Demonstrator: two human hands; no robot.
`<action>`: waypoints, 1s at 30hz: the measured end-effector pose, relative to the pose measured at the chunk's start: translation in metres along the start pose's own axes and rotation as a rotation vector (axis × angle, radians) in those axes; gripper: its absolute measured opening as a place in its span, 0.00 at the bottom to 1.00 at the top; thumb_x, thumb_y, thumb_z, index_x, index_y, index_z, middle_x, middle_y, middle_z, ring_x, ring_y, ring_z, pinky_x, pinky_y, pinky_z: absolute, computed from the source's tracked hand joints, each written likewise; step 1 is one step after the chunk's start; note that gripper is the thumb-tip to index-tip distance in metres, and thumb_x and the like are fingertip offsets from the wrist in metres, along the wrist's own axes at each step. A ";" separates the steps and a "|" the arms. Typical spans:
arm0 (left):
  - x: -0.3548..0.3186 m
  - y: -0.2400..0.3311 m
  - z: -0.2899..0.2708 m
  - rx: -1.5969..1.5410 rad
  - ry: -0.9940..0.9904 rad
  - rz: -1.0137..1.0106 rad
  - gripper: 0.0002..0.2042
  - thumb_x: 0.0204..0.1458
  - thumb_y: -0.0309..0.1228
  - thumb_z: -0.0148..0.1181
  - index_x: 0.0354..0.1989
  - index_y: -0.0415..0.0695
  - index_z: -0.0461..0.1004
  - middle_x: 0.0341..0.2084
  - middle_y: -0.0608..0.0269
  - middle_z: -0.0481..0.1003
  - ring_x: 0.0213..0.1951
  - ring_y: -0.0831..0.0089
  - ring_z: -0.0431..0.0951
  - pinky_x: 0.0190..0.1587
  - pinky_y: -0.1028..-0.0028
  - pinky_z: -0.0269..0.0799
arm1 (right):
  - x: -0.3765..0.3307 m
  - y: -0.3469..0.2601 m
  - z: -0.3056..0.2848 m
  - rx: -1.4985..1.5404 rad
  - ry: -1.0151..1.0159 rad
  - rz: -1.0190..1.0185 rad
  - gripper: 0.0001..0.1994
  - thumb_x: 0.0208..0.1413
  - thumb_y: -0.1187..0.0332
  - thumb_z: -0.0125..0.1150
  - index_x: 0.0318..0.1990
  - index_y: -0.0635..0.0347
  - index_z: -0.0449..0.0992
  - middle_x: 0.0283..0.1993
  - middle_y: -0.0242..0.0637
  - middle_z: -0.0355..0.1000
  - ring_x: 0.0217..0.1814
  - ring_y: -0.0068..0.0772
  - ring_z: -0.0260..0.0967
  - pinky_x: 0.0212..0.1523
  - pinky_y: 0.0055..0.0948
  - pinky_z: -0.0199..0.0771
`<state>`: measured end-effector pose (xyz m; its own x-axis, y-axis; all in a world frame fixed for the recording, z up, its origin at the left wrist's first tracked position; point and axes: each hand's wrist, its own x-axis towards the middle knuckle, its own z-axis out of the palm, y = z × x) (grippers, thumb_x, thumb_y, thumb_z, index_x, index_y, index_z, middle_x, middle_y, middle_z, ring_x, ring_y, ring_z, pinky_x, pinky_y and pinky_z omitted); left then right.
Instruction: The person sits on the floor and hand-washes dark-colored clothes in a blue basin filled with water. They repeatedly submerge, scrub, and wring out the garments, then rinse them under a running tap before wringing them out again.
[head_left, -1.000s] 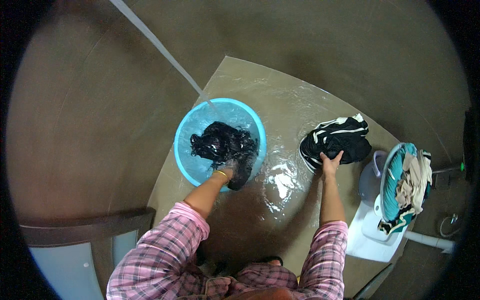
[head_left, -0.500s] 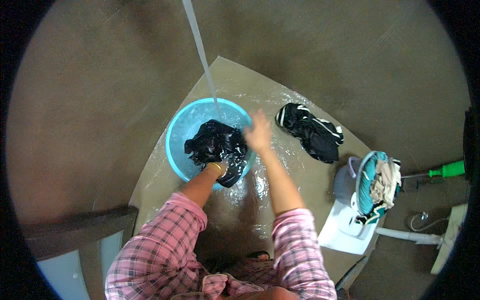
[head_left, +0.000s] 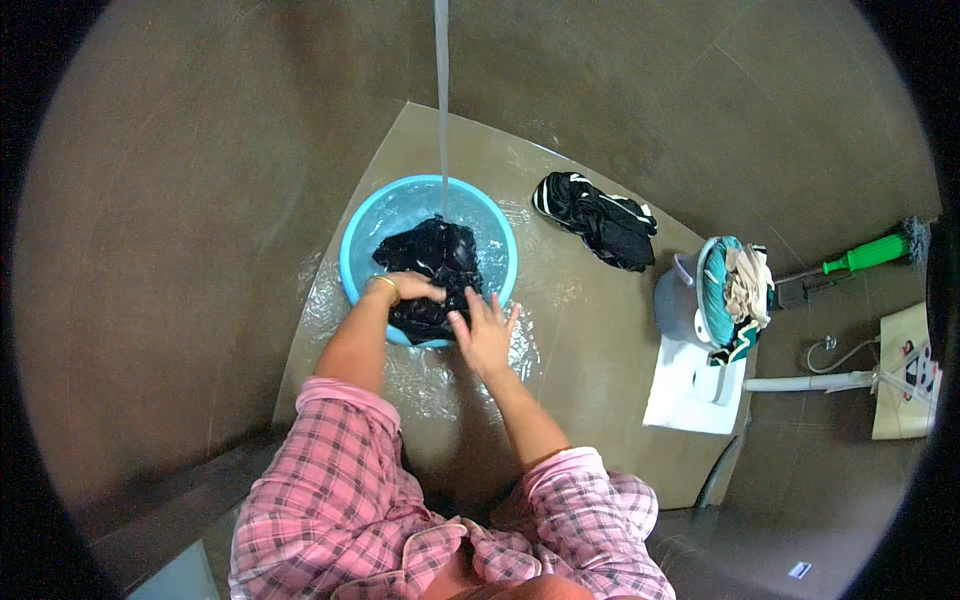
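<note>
- Left hand [head_left: 408, 287]: over the wet black garment [head_left: 430, 245], fingers extended together; whether it pinches cloth cannot be told.
- Right hand [head_left: 485, 330]: fingers and thumb spread, just right of the left hand; contact with the garment is unclear.
- Garment: inside the blue basin [head_left: 512, 245], beneath and beyond the hands.
- Water stream [head_left: 443, 110]: enters the basin beyond both hands.
- White-striped black garment [head_left: 605, 228]: on the floor [head_left: 580, 320], beyond and right of the right hand.
- Clothes-filled bucket [head_left: 678, 310]: well right of both hands.
</note>
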<state>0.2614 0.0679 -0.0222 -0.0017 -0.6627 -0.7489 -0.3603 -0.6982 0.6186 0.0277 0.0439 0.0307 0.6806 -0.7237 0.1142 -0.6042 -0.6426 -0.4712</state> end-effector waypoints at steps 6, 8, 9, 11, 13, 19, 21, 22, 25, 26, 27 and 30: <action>-0.045 0.020 -0.006 -0.817 0.160 0.081 0.41 0.49 0.64 0.47 0.63 0.43 0.58 0.58 0.53 0.64 0.57 0.63 0.67 0.59 0.64 0.61 | -0.026 -0.025 0.022 0.036 -0.134 -0.146 0.32 0.48 0.49 0.58 0.59 0.52 0.62 0.64 0.57 0.54 0.68 0.52 0.51 0.65 0.63 0.32; -0.032 0.016 -0.020 -0.878 0.152 0.127 0.32 0.51 0.55 0.54 0.57 0.43 0.65 0.52 0.56 0.70 0.52 0.66 0.71 0.56 0.66 0.66 | -0.005 -0.024 0.042 0.098 -0.189 -0.095 0.27 0.47 0.59 0.59 0.56 0.54 0.64 0.62 0.56 0.57 0.66 0.51 0.54 0.64 0.61 0.39; -0.038 0.021 -0.027 -0.901 0.125 0.169 0.28 0.51 0.51 0.57 0.54 0.43 0.68 0.50 0.57 0.72 0.49 0.68 0.73 0.54 0.67 0.68 | 0.016 -0.025 0.030 0.371 -0.236 0.022 0.21 0.43 0.72 0.54 0.49 0.59 0.67 0.53 0.55 0.66 0.57 0.52 0.64 0.57 0.52 0.58; -0.060 0.073 -0.025 -0.873 0.017 0.381 0.23 0.50 0.42 0.61 0.50 0.39 0.71 0.44 0.62 0.75 0.45 0.72 0.74 0.52 0.72 0.67 | 0.058 0.018 0.017 0.627 -0.026 0.161 0.18 0.41 0.74 0.51 0.45 0.64 0.69 0.37 0.52 0.72 0.39 0.51 0.72 0.38 0.40 0.71; -0.088 0.075 -0.045 -0.945 0.201 0.453 0.23 0.49 0.36 0.64 0.51 0.38 0.69 0.42 0.61 0.75 0.45 0.71 0.74 0.51 0.71 0.68 | 0.098 0.008 -0.045 1.282 -0.103 0.280 0.16 0.48 0.66 0.50 0.42 0.66 0.72 0.35 0.38 0.73 0.39 0.32 0.71 0.36 0.33 0.73; -0.160 0.114 -0.081 -1.087 0.540 0.822 0.24 0.46 0.19 0.60 0.54 0.45 0.68 0.35 0.67 0.72 0.31 0.85 0.72 0.24 0.90 0.64 | 0.089 0.007 -0.245 1.741 0.228 0.196 0.11 0.51 0.67 0.47 0.38 0.60 0.73 0.39 0.37 0.74 0.40 0.34 0.72 0.40 0.35 0.76; -0.167 0.127 -0.076 -1.069 0.601 0.843 0.22 0.45 0.17 0.60 0.52 0.43 0.69 0.31 0.71 0.69 0.28 0.86 0.69 0.23 0.90 0.61 | 0.082 0.008 -0.270 1.804 0.308 0.091 0.12 0.53 0.66 0.46 0.39 0.61 0.73 0.42 0.41 0.74 0.44 0.39 0.73 0.42 0.40 0.77; -0.169 0.128 -0.075 -1.019 0.651 0.839 0.22 0.44 0.17 0.60 0.51 0.43 0.70 0.31 0.71 0.69 0.28 0.86 0.69 0.24 0.89 0.61 | 0.079 0.004 -0.276 1.827 0.354 0.073 0.12 0.54 0.66 0.46 0.40 0.60 0.72 0.42 0.41 0.74 0.44 0.39 0.73 0.41 0.39 0.78; -0.131 0.125 -0.064 -0.830 0.795 0.730 0.23 0.44 0.20 0.62 0.52 0.43 0.69 0.33 0.71 0.70 0.33 0.84 0.71 0.33 0.84 0.68 | 0.077 0.020 -0.267 1.694 0.310 0.129 0.10 0.56 0.64 0.50 0.39 0.60 0.73 0.38 0.37 0.75 0.39 0.33 0.74 0.35 0.29 0.76; -0.110 0.111 -0.067 -0.732 0.922 0.737 0.24 0.42 0.21 0.64 0.52 0.42 0.69 0.38 0.68 0.71 0.38 0.77 0.72 0.43 0.78 0.70 | 0.079 0.019 -0.262 1.642 0.290 0.163 0.10 0.56 0.64 0.51 0.39 0.59 0.73 0.37 0.35 0.75 0.37 0.32 0.74 0.34 0.27 0.76; -0.096 0.101 -0.063 -0.554 0.968 0.691 0.26 0.39 0.23 0.65 0.52 0.42 0.69 0.43 0.60 0.71 0.44 0.71 0.71 0.48 0.73 0.68 | 0.078 0.013 -0.256 1.546 0.249 0.206 0.09 0.55 0.62 0.55 0.37 0.57 0.73 0.32 0.31 0.75 0.32 0.27 0.73 0.30 0.22 0.74; -0.059 0.034 -0.065 0.137 0.857 0.514 0.40 0.33 0.29 0.71 0.61 0.51 0.61 0.58 0.44 0.62 0.60 0.54 0.61 0.60 0.58 0.58 | 0.083 0.008 -0.227 1.398 0.164 0.356 0.11 0.52 0.56 0.60 0.36 0.51 0.74 0.32 0.24 0.72 0.30 0.18 0.66 0.25 0.19 0.59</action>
<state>0.3096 0.0656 0.0589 0.4649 -0.8835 0.0572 -0.6084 -0.2719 0.7456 -0.0143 -0.0783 0.2352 0.4718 -0.8710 -0.1370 0.2270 0.2701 -0.9357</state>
